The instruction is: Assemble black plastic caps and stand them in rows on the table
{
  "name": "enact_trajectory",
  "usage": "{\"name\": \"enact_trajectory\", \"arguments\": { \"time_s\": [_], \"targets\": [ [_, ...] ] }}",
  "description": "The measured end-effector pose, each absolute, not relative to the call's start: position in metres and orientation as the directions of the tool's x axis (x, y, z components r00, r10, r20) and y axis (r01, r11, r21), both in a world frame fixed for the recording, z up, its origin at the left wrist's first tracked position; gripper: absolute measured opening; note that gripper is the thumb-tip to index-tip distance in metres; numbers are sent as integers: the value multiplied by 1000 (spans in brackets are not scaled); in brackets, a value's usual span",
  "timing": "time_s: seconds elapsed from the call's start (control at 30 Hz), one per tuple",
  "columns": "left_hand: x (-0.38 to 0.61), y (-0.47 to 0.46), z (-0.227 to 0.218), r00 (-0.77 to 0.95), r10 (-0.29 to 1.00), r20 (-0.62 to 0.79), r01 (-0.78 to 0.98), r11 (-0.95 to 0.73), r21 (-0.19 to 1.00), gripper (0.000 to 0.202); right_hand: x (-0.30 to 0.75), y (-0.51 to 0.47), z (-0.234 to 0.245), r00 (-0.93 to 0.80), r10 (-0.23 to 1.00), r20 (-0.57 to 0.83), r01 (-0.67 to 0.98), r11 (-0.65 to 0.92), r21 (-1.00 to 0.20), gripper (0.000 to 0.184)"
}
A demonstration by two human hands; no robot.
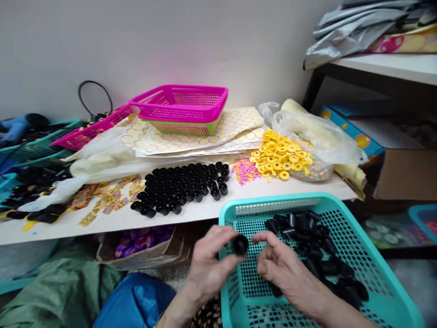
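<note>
My left hand [213,257] grips a small black cylindrical cup [240,245] between thumb and fingers, its round open end facing me. The cup is held over the left rim of a turquoise mesh basket [273,200]. Just to its right is my right hand [283,264], index finger reaching toward the cup and the other fingers curled in. Whatever those curled fingers hold, if anything, is hidden. A black piece [275,289] shows under that hand; whether it is held cannot be made out. More black cups [307,228] lie jumbled in the basket's right side.
Black cups [180,182] stand in close rows on the white table [201,212]. Yellow rings [282,155], pink and yellow bits [245,171] and small gold packets [109,200] lie nearby. Stacked pink [180,111] and green baskets sit behind. A cardboard box [146,259] is underneath.
</note>
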State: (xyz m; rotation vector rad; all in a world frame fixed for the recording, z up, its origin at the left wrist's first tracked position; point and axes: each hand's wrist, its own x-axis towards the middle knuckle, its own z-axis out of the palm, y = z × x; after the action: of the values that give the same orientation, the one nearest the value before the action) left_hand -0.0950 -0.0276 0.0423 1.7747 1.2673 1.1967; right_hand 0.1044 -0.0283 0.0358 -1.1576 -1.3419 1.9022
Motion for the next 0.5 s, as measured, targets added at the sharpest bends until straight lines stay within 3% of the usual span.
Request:
{"name": "enact_trajectory", "arguments": {
  "time_s": [0.07,0.13,0.23,0.33,0.4,0.5],
  "targets": [
    [-115,-11,28,-196,946,257,381,-168,909,28,110,-16,34,-389,875,-289,196,-228,-954,41],
    [-133,9,7,-422,884,203,358,-43,933,29,114,2,32,-263,954,-145,290,-66,-955,32],
    [-146,34,-24,-491,855,170,388,39,921,25,111,40,30,-206,970,125,415,203,-887,21],
    [-144,47,-45,-480,851,214,511,73,857,24,87,86,31,-303,935,184,573,333,-749,16],
    [-138,49,-53,-501,813,296,602,82,795,36,61,116,29,-354,932,72,687,311,-657,32],
    [-131,52,-63,-445,760,474,759,40,649,46,16,151,19,-347,937,-47,796,267,-544,84]
  ]
}}
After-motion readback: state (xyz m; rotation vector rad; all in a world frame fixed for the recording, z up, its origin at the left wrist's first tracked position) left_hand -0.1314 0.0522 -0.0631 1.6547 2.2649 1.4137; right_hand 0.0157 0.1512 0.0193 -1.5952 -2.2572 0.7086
